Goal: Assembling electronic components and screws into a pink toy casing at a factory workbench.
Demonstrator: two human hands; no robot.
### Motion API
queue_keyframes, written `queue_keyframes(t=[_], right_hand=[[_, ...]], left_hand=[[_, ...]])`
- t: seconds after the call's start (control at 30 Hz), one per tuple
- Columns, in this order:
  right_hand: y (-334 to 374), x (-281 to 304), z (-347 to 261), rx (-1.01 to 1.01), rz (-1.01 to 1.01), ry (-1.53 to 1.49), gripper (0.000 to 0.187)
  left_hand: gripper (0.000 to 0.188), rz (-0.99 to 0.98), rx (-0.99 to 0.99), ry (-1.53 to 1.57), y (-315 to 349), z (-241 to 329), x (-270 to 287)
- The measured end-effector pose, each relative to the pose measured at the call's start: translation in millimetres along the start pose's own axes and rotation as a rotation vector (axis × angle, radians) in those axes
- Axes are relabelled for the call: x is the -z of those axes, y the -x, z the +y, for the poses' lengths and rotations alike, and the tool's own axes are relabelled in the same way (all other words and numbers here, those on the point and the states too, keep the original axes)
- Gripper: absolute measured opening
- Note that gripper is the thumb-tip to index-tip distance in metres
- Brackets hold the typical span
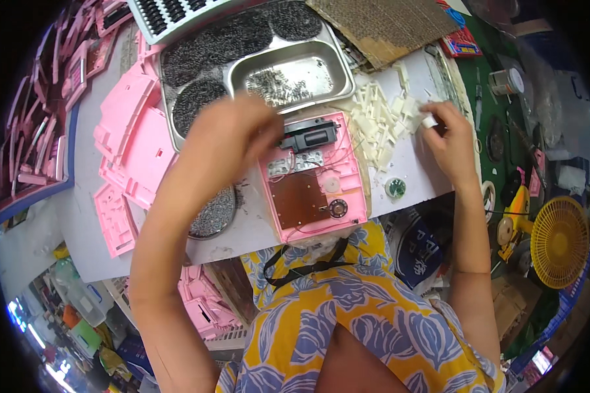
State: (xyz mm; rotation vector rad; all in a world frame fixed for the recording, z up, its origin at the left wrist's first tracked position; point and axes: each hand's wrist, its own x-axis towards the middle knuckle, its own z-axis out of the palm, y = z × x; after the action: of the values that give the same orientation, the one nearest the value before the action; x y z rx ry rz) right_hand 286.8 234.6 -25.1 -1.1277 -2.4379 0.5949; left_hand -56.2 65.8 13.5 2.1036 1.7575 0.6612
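Pinching right hand (451,139): I'm clamping a white part (429,122), best lightly.
Left hand (237,130): blurring at case's (355,182) far-left corner; fingers, can't tell.

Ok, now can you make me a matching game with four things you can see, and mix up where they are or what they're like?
Things:
1. Fan guard
2. Corrugated cardboard sheet
3. Open casing
4. Right hand

Clues:
A. Pink, near the middle
B. Holding a small white piece
C. Yellow, at the far right
D. Brown, at the top

Pairs: 1-C, 2-D, 3-A, 4-B
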Motion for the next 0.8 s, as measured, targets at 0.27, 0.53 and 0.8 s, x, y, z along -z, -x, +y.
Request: queue_keyframes(t=[0.27,0.53,0.8], right_hand=[[16.5,21.1,11.5,-0.297,0.025,-0.454,0.016],[62.4,24.8,-62.0,-0.260,-0.123,-0.732,0.037],[70.6,-0.1,-96.9,0.253,-0.243,-0.696,0.034]], left_hand=[[0.011,-0.105,-0.189,-0.446,-88.5,-74.7,-31.1],[0.014,0.139,0.070,0.124,-35.1,24.3,-23.9],[0.025,-0.122,0.649,1.633,68.9,94.3,-59.5]])
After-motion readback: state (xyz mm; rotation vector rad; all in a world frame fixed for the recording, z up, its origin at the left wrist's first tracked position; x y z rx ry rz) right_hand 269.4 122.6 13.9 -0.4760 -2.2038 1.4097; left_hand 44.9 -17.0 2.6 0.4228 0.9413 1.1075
